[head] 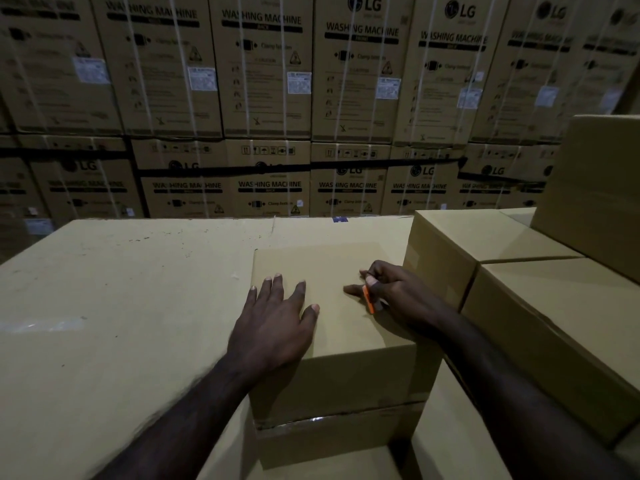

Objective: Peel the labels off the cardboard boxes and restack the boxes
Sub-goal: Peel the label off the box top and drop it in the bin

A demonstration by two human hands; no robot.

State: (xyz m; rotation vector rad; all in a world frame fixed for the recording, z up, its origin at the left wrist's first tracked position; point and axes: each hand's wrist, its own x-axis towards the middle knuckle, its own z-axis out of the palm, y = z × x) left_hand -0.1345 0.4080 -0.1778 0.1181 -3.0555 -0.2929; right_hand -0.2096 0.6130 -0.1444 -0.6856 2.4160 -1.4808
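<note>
The small cardboard box (332,306) under the hands showed a bare top face with no label on it, so as far as this view went its top was either already stripped or never carried one; the near front face (346,379) also looked plain, and its other sides were hidden. It sat stacked on another box (332,441), with shiny tape showing along the seam between the 2, and it stood just beside a large flat carton (121,306) on the left that served as the working surface. The left hand (273,327) lay flat on the box top with fingers spread and straight, pressing or steadying it and gripping nothing. The right hand (391,289) rested near the top's right edge, its fingers curled round a small orange scraper (369,299) (its blade end was too small to make out). To the right, 3 more plain boxes (485,244) were stacked close, touching one another, with no labels visible on the faces that showed. I judged the work to be somewhere in the middle: several boxes looked clean and stacked, yet the scraper in hand suggested more peeling ahead. Behind stood a wall of washing machine cartons (263,64), strapped and still bearing white labels, though these seemed to be background stock.
</note>
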